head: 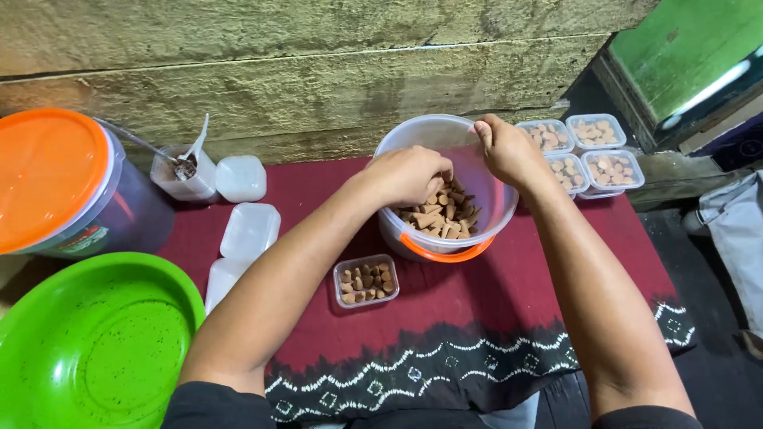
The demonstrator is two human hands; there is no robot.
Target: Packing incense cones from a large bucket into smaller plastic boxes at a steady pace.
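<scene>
Inside the clear bucket (445, 191), your left hand (409, 175) curls closed over the brown cone pieces (441, 216), though whether it actually holds any I cannot tell. Your right hand (505, 147) grips the bucket's far rim. Just below your left hand sits a small open box (366, 280) partly filled with cones, on the maroon cloth (493, 294).

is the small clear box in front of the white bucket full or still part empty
Part empty. The small clear box stands open with no lid, and the brown cones form one loose layer below its rim.

Head camera, looking steeply down, close.
</scene>
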